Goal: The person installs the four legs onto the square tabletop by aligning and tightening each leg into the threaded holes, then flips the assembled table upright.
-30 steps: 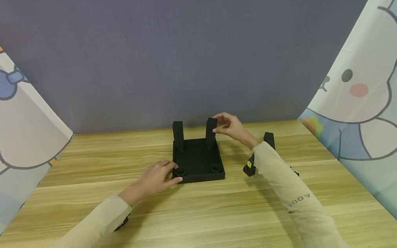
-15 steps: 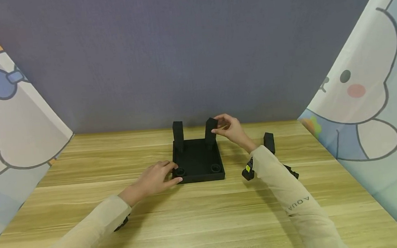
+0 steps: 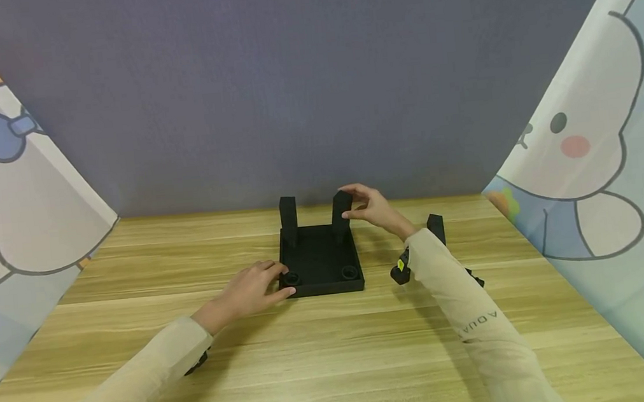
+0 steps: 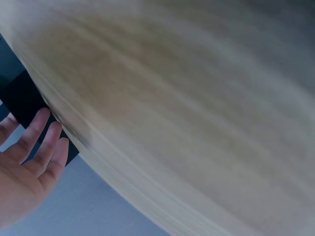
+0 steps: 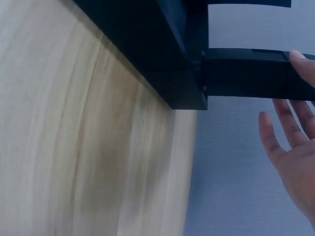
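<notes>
Near the far edge of the bench (image 3: 324, 360), find a black post (image 3: 340, 223) upright on the tray (image 3: 320, 258), clamped high in right hand (image 3: 379, 210) fingers, with left hand (image 3: 252, 288) fingers apart at the tray's near-left corner. Likely light, stiff, slightly slick: pinch flat sides.

head: even, bright light | pale glare sits on tabletop (image 3: 319, 361) in front of black tray (image 3: 319, 252) | soft shadows lie beside sleeves (image 3: 125, 384), front-left and front-right of tray | tray interior sinks to near-black | left wrist: tabletop blurs heavily | right wrist: dim, bluish
</notes>
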Motion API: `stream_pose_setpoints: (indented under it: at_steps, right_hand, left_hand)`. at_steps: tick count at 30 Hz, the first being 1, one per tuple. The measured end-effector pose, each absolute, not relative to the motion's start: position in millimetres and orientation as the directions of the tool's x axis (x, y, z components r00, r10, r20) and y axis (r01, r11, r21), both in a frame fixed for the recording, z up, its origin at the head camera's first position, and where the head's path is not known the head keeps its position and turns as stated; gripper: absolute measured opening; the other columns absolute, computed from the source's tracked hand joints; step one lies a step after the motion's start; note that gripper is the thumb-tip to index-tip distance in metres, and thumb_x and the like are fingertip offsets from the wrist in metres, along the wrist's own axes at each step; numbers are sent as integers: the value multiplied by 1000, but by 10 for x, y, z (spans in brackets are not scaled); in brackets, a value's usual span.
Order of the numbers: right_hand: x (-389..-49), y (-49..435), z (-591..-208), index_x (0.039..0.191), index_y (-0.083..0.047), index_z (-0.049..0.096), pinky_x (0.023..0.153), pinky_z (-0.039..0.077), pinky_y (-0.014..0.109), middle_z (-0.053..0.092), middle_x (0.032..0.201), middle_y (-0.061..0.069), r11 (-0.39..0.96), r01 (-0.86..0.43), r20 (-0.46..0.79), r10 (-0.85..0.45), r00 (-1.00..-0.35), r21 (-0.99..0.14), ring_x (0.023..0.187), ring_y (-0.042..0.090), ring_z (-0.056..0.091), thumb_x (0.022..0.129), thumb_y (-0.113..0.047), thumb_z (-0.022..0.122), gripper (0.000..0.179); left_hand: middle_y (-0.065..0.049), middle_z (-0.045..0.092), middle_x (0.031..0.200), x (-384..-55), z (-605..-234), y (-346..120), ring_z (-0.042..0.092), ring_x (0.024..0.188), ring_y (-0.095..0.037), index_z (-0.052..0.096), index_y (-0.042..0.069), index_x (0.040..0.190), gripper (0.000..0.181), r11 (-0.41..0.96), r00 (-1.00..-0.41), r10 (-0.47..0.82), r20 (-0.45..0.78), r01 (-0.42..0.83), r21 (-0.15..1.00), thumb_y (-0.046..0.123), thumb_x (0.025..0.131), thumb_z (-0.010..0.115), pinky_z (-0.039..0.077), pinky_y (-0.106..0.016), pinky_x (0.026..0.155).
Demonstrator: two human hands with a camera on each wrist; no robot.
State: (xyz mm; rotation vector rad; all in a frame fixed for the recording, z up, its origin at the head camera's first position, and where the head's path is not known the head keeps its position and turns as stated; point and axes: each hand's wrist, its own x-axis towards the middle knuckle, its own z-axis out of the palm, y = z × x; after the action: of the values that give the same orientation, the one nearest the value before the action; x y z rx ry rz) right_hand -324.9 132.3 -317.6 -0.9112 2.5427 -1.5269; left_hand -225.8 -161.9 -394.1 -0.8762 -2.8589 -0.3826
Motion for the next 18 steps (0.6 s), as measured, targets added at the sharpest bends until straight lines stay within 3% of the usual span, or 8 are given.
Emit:
stream_pose_setpoints:
  at_steps: [6,13,18]
  right_hand:
    - [-3358,1316,-3287,129,0,47,83,49,43,54,119,21,319,-449,265,-481,-836,-835,106,38,53,81,-3,68,52]
    - [-3492,1293,-3539,124,-7,51,79,50,39,58,116,16,360,-483,359,-360,-861,-798,99,27,57,77,-12,74,53]
    - [-3413,1253,-3502,123,-1,50,77,49,41,56,115,20,359,-501,394,-331,-857,-788,98,32,56,76,-8,74,53]
  left_hand:
    - [-8,62,108,-2255,-3938,-1623,60,88,-19,60,12,114,49,801,-824,532,194,564,202,51,86,55,51,-36,70]
    - [-8,63,107,-2267,-3951,-1621,60,86,-18,60,11,113,48,797,-821,532,208,568,202,50,86,56,51,-35,68]
    - [-8,62,108,-2265,-3948,-1620,61,87,-19,60,11,113,48,798,-821,533,207,569,201,50,86,56,51,-36,69]
